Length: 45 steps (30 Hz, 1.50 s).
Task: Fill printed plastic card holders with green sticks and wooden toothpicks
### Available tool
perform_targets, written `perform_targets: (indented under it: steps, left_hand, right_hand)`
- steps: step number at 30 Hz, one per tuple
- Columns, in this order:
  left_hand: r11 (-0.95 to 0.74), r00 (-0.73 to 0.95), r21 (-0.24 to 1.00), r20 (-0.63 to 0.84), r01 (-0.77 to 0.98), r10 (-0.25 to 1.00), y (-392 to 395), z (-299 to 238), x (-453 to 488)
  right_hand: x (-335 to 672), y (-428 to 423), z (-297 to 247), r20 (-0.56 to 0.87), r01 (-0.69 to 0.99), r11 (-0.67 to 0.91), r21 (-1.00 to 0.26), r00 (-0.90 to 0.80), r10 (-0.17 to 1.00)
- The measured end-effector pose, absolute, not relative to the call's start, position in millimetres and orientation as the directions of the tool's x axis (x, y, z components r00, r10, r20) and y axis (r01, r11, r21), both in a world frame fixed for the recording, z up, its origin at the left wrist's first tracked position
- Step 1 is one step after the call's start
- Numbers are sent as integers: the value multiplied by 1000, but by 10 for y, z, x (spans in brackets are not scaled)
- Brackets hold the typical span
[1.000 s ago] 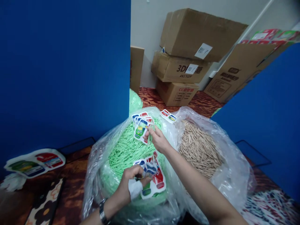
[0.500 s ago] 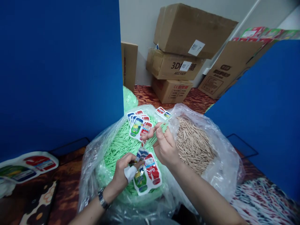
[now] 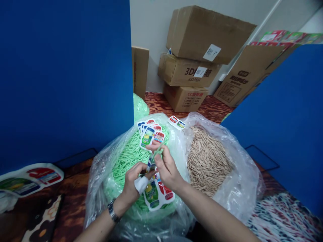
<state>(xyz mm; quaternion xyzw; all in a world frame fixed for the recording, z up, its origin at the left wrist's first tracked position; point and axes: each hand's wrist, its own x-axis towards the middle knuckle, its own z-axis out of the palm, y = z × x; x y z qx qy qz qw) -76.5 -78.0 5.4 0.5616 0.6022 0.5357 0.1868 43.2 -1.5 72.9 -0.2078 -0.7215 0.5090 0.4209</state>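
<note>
left hand: the left hand (image 3: 133,176) pinches the upper edge of a printed pouch (image 3: 151,195) between thumb and fingers, a narrow grip; a white wrap (image 3: 141,185) sits around the thumb, and a metal watch (image 3: 113,211) circles the wrist.
right hand: the right hand (image 3: 167,168) is closed around a small bunch of green sticks (image 3: 158,152), fingers curled, right beside the left.
pouch: it hangs below the left hand, over the green heap, with a green picture and a red one on its front; the upper part is bent (whether any stick tips are inside, i can't tell from here).
green heap: loose green sticks (image 3: 128,161) fill a clear plastic bag (image 3: 97,188) in front of the person.
fanned pouches: several more pouches (image 3: 147,137) overlap on the far part of that heap, near the right fingertips.
lone pouch: a single pouch (image 3: 176,123) lies by the far edge, between the two bags.
tan heap: tan sticks (image 3: 209,161) fill a second clear bag (image 3: 243,195), to the right.
boxes: three cardboard boxes (image 3: 186,72) stand stacked against the wall behind.
sides: a blue panel (image 3: 65,77) rises at left, another blue panel (image 3: 290,131) at right.
</note>
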Motion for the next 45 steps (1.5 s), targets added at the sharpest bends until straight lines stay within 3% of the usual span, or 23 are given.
perform_targets:
  steps: [4, 8, 10, 13, 15, 20, 23, 26, 29, 32, 34, 45]
  left_hand:
    - [-222, -281, 887, 352, 406, 893, -777, 46, -800]
    - [-218, -263, 910, 321, 353, 910, -775, 13, -806]
    - [-193, -287, 944, 270, 269, 919, -769, -11, -795]
    - [-138, -414, 990, 143, 43, 899, -751, -54, -776]
    - [-116, -488, 993, 94, -15, 868, -737, -81, -778]
    - [-152, -536, 985, 169, 77, 827, -703, -129, -847]
    - [-119, -565, 990, 142, 78, 813, -653, -140, -895]
    - [-65, -462, 993, 102, 94, 881, -532, -132, -933]
    - [-54, -362, 970, 141, 238, 921, -317, -100, -1003]
    - [8, -354, 874, 188, 486, 916, -26, -58, -1127]
    - [48, -375, 831, 198, 555, 906, 173, -38, -1210]
    - [188, -484, 770, 175, 610, 857, 537, -226, -1310]
  right_hand:
    - [520, 205, 578, 396, -171, 363, -916, -524, 754]
    - [555, 378, 359, 156, -105, 115, -988, -635, 757]
    - [557, 393, 281, 122, -149, 35, -988, -633, 765]
    - [558, 372, 243, 162, -214, 55, -975, -527, 834]
    - [565, 358, 249, 175, -180, 96, -979, -499, 849]
    - [629, 390, 241, 204, -57, 205, -977, -523, 828]
    - [668, 465, 191, 194, -19, 218, -976, -531, 825]
    - [634, 565, 105, 180, -39, 183, -982, -467, 866]
    - [502, 712, -22, 181, -52, 175, -983, -406, 896]
    - [343, 955, -150, 202, 130, 254, -958, -322, 925]
    - [270, 1155, -209, 215, 254, 293, -922, -293, 932]
    - [188, 1573, -339, 184, 559, 345, -754, -325, 928]
